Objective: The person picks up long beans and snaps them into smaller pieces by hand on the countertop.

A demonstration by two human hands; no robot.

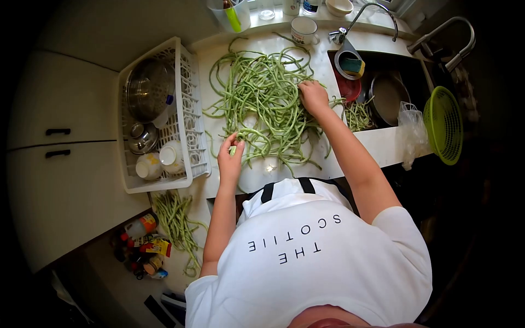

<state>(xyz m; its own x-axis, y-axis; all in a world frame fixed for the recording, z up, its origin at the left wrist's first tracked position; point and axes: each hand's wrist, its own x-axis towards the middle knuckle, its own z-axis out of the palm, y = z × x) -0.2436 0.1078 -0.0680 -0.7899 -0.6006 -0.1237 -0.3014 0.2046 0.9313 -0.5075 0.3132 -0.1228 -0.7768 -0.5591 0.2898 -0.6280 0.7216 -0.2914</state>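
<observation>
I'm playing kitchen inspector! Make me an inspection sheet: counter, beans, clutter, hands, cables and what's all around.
Surface: pale counter, largely covered by beans.
Beans: big tangled heap in the middle; smaller bunch near the drying rack; more in the sink area.
Clutter: mug behind the heap; bottles and packets beside the smaller bunch.
Hands: left hand holds a bit of bean; right hand touches the heap's right side, grip unclear.
Cables: nothing seen.
Surroundings: cupboards left; green basket and plastic bag right.

R hand (314,98) grip hidden, can't tell; btl (311,7) cut off @ top.
</observation>
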